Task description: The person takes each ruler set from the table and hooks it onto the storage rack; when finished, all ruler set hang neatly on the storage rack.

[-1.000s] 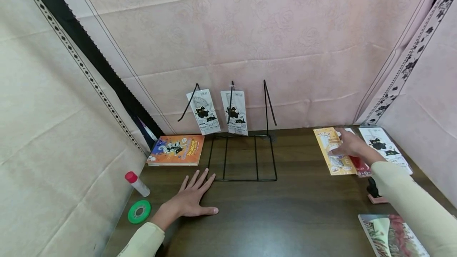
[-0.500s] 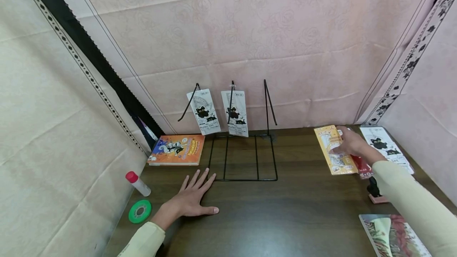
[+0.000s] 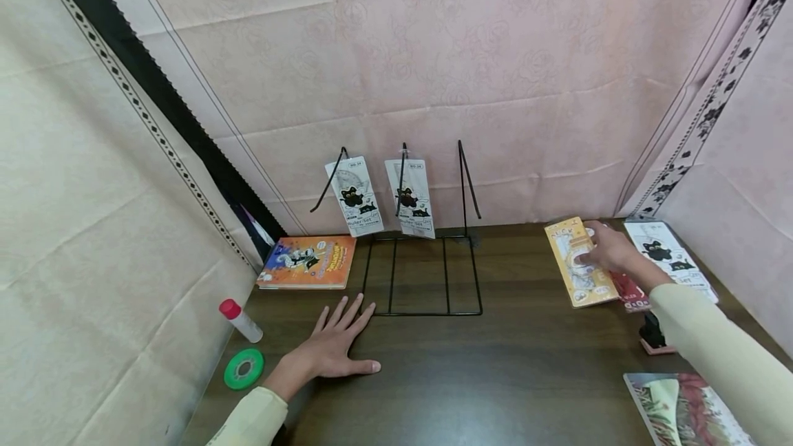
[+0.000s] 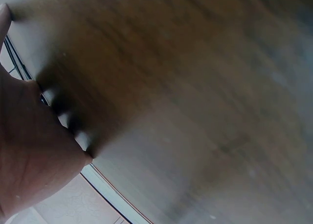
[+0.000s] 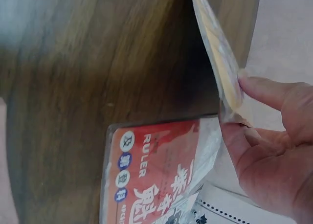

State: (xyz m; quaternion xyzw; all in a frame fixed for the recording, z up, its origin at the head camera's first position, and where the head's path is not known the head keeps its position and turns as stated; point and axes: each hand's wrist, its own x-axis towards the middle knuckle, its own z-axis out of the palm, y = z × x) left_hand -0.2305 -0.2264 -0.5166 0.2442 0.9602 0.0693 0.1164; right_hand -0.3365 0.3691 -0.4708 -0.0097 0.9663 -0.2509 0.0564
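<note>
My left hand lies flat on the table with fingers spread, its fingertips at the front left corner of a black wire display rack. Two white ruler set packets hang from the rack's left and middle hooks; the right hook carries nothing. At the right, my right hand pinches a yellow flat packet between thumb and fingers. In the right wrist view this yellow packet stands tilted above the table. Beneath it lies a red ruler packet, and beside that a white ruler set packet.
An orange book lies left of the rack. Nearer the left edge are a red-capped glue stick and a green tape roll. A small black-and-pink object and a picture-covered booklet sit at the right. Cloth walls enclose the table.
The yellow packet has tilted slightly and its near edge has shifted a little in my right hand's grip. My left hand stays in place.
</note>
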